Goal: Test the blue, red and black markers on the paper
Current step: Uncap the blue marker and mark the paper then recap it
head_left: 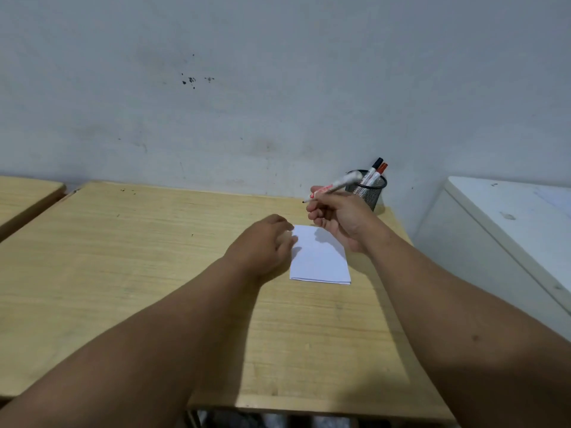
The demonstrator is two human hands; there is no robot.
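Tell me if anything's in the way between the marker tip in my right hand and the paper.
Nothing visible blocks it. The marker in the right hand hovers above the paper, whose middle lies bare; the left hand only rests at its left edge.

Classroom/office: wood desks (154, 242), mesh pen cup (366, 191), bare wall (278, 72).

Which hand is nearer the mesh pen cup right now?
Right. The right hand, holding a marker, is just in front of the mesh pen cup, with the marker's rear end overlapping its rim. The left hand rests farther away, at the paper's left edge.
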